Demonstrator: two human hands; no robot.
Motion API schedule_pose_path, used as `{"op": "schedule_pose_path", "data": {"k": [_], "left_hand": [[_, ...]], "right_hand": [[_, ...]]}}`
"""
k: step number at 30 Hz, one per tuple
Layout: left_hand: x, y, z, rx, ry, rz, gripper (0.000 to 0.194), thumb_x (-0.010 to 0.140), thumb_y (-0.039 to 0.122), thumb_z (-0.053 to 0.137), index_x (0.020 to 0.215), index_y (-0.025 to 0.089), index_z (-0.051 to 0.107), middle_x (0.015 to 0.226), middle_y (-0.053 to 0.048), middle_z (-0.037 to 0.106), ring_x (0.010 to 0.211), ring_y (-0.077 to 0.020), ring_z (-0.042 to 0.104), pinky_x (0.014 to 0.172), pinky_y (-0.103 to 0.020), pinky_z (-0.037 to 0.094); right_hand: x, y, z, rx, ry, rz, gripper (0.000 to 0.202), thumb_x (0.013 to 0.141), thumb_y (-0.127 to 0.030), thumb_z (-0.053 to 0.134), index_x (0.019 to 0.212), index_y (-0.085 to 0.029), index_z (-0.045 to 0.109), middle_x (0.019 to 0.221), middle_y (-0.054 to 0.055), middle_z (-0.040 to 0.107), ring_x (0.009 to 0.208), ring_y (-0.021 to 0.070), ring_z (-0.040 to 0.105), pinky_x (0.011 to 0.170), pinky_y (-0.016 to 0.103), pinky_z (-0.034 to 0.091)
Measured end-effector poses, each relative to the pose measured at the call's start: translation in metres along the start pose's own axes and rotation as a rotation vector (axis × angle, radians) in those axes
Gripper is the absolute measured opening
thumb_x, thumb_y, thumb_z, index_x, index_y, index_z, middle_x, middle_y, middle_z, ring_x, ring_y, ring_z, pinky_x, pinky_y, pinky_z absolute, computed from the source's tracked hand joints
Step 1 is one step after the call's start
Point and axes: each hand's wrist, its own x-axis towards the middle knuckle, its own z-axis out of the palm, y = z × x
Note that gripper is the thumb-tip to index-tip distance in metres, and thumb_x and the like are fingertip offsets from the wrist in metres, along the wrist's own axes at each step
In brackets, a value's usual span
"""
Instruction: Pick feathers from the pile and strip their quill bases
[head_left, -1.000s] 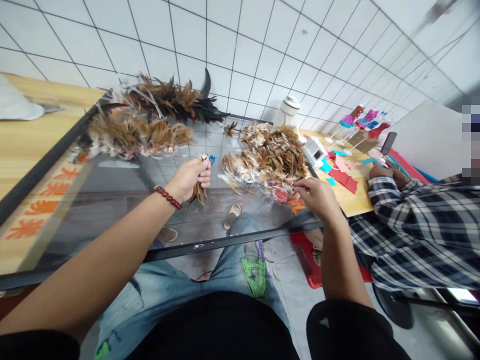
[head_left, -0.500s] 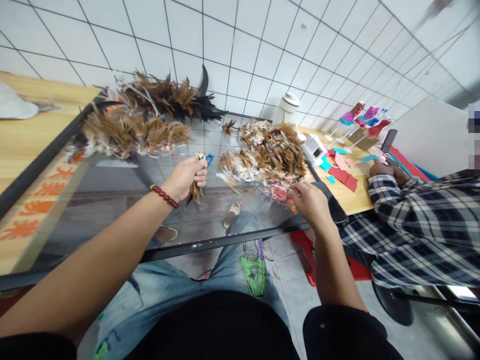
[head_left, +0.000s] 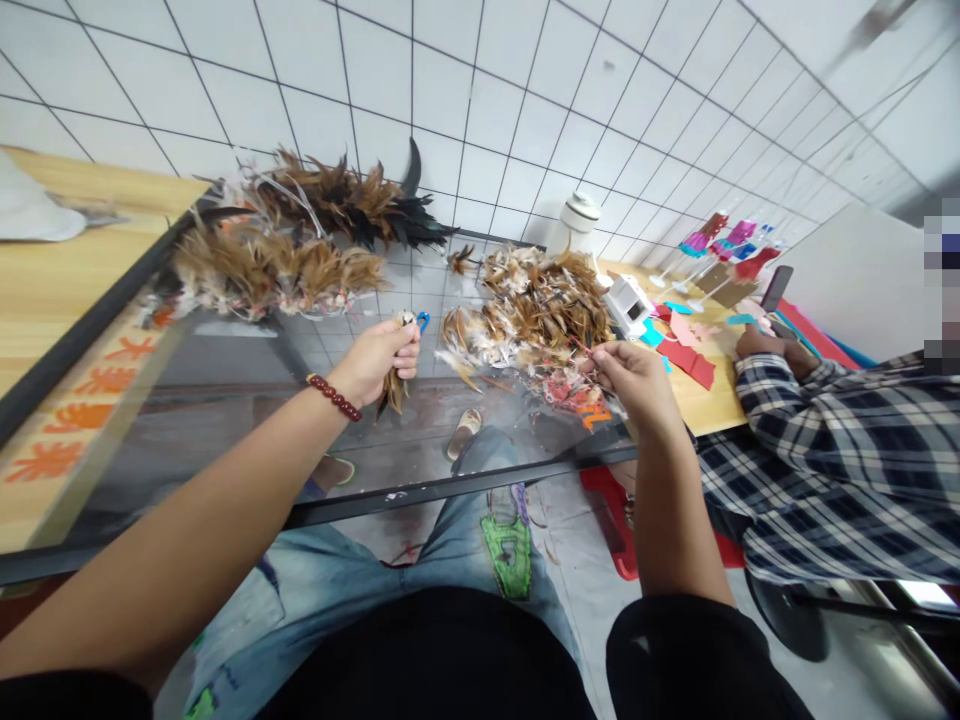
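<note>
My left hand (head_left: 381, 362), with a beaded bracelet (head_left: 334, 397) at the wrist, is closed around a small bunch of brown feathers (head_left: 393, 392). The feather tips hang below the fist. A small blue looped object (head_left: 424, 321) sticks out by the thumb; its lower part is hidden. At the right, my right hand (head_left: 626, 375) pinches a thin red strand (head_left: 579, 345) between thumb and fingertips. It hovers just above a tangle of red and pink strands (head_left: 562, 392) at the front of a loose pile of brown and white feathers (head_left: 551, 300).
Rows of brown and black feathers (head_left: 277, 270) lie at the back left of the glass tabletop (head_left: 225, 400). A white lidded container (head_left: 574, 222) and a small white box (head_left: 627, 305) stand behind the pile. Coloured scraps (head_left: 686, 362) lie near a person in a plaid sleeve (head_left: 795, 405).
My right hand has lifted slightly up and to the right from the red tangle, and a thin red strand now shows at its fingertips. The left hand keeps its hold on the feathers.
</note>
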Motion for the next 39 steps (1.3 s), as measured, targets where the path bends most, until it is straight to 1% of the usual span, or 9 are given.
{"op": "schedule_pose_path", "data": {"k": [2,5,10,15,22,25,28,31,39], "left_hand": [[0.0,-0.001,0.0,-0.011,-0.028,-0.003,0.02,0.089,0.018,0.047,0.07,0.015,0.046,0.05,0.007,0.033,0.037,-0.0034,0.028,0.039,-0.015,0.026],[-0.001,-0.001,0.0,-0.033,-0.061,0.027,0.019,0.087,0.023,0.053,0.071,0.015,0.046,0.053,0.006,0.037,0.039,-0.0029,0.029,0.039,-0.014,0.025],[-0.008,0.003,0.008,-0.054,-0.134,0.192,0.025,0.081,0.031,0.064,0.073,0.014,0.048,0.068,0.002,0.049,0.043,-0.0015,0.031,0.041,-0.016,0.029],[-0.009,-0.005,0.011,0.042,-0.197,0.246,0.028,0.078,0.038,0.067,0.078,0.015,0.051,0.063,0.005,0.042,0.045,-0.0039,0.035,0.044,-0.018,0.035],[0.0,-0.016,0.002,0.185,-0.165,0.095,0.027,0.083,0.033,0.06,0.07,0.015,0.045,0.057,0.006,0.038,0.042,-0.0031,0.031,0.041,-0.015,0.027],[-0.001,-0.016,0.002,0.178,-0.172,0.05,0.024,0.082,0.03,0.059,0.071,0.016,0.044,0.057,0.006,0.037,0.041,-0.0023,0.027,0.04,-0.014,0.022],[-0.002,-0.016,0.003,0.179,-0.228,0.015,0.024,0.081,0.029,0.06,0.069,0.015,0.045,0.057,0.006,0.035,0.042,-0.0021,0.026,0.04,-0.014,0.021],[-0.004,-0.016,0.004,0.198,-0.299,-0.047,0.018,0.078,0.026,0.062,0.073,0.013,0.051,0.058,0.005,0.036,0.043,-0.0023,0.026,0.04,-0.014,0.02],[-0.005,-0.016,0.006,0.156,-0.328,-0.08,0.019,0.078,0.027,0.063,0.073,0.013,0.051,0.058,0.005,0.035,0.042,-0.0017,0.026,0.04,-0.013,0.02]], "right_hand": [[0.004,-0.012,0.007,0.178,-0.058,0.013,0.025,0.079,-0.043,0.061,0.081,-0.018,0.061,0.06,-0.002,0.059,0.045,0.0061,0.035,0.046,0.021,0.027],[0.013,-0.033,0.023,0.193,-0.171,-0.037,0.024,0.079,-0.041,0.062,0.076,-0.017,0.059,0.053,-0.005,0.046,0.046,0.0058,0.032,0.047,0.021,0.025],[0.032,-0.065,0.071,-0.314,-0.296,-0.231,0.017,0.082,-0.029,0.056,0.072,-0.017,0.063,0.055,-0.002,0.051,0.054,0.0094,0.043,0.056,0.024,0.032],[0.034,-0.089,0.127,-0.587,-0.374,-0.409,0.019,0.086,-0.026,0.05,0.085,-0.02,0.068,0.075,0.004,0.068,0.069,0.0156,0.057,0.066,0.026,0.037],[0.033,-0.071,0.148,-0.423,-0.269,-0.547,0.022,0.088,-0.024,0.047,0.092,-0.021,0.068,0.094,0.006,0.07,0.09,0.0191,0.062,0.081,0.029,0.042],[0.038,-0.053,0.151,-0.053,-0.347,-0.427,0.021,0.085,-0.025,0.053,0.098,-0.019,0.068,0.085,0.004,0.069,0.081,0.0168,0.061,0.077,0.029,0.046],[0.038,-0.044,0.155,0.344,-0.562,-0.166,0.036,0.08,-0.035,0.063,0.111,-0.018,0.063,0.068,-0.001,0.063,0.059,0.0113,0.054,0.058,0.024,0.045],[0.035,-0.047,0.157,0.508,-0.711,-0.051,0.041,0.072,-0.041,0.072,0.105,-0.017,0.066,0.061,-0.004,0.058,0.054,0.0078,0.048,0.05,0.02,0.038],[0.03,-0.056,0.164,0.576,-0.574,0.013,0.038,0.063,-0.05,0.077,0.07,-0.016,0.061,0.05,-0.005,0.053,0.045,0.0053,0.041,0.045,0.019,0.03]]}}
